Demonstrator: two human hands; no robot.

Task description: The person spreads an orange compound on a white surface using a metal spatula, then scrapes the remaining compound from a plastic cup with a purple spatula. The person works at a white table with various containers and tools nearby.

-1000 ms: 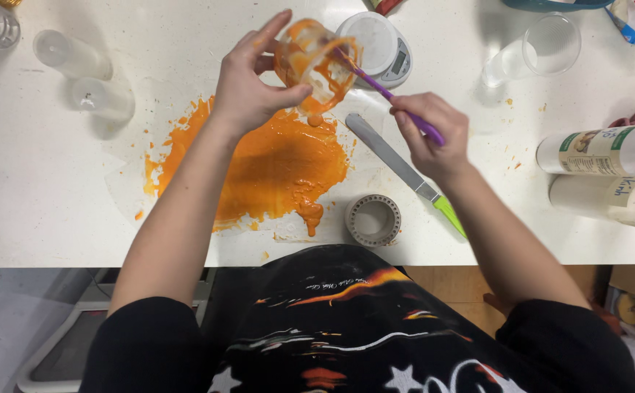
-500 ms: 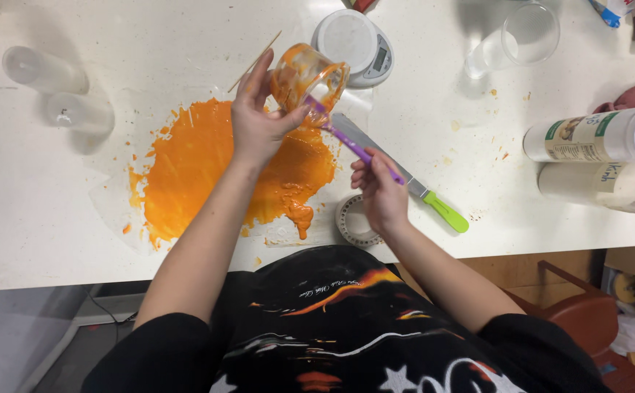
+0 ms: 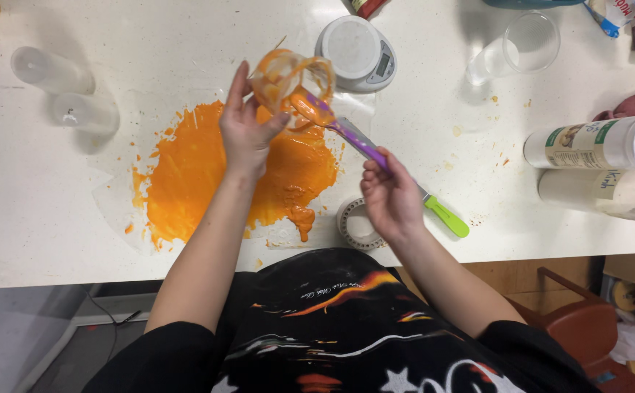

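My left hand (image 3: 248,131) grips a clear plastic cup (image 3: 288,76) smeared with orange paste, tilted above the white table (image 3: 419,94). My right hand (image 3: 390,196) holds a purple spoon (image 3: 346,131) whose orange-coated bowl rests at the cup's mouth. Below them a wide patch of orange paste (image 3: 201,167) is spread on a clear sheet on the table. A knife with a green handle (image 3: 445,215) lies under my right hand.
A round white scale (image 3: 357,51) sits behind the cup. Two clear cups (image 3: 66,91) lie at the left, a clear glass (image 3: 525,44) at the back right, two white bottles (image 3: 594,145) on their sides at the right. A roll of tape (image 3: 354,225) lies near the front edge.
The spoon has come partly out of the cup, its bowl now at the rim. My right hand has shifted down and toward me; the left hand keeps the cup tilted.
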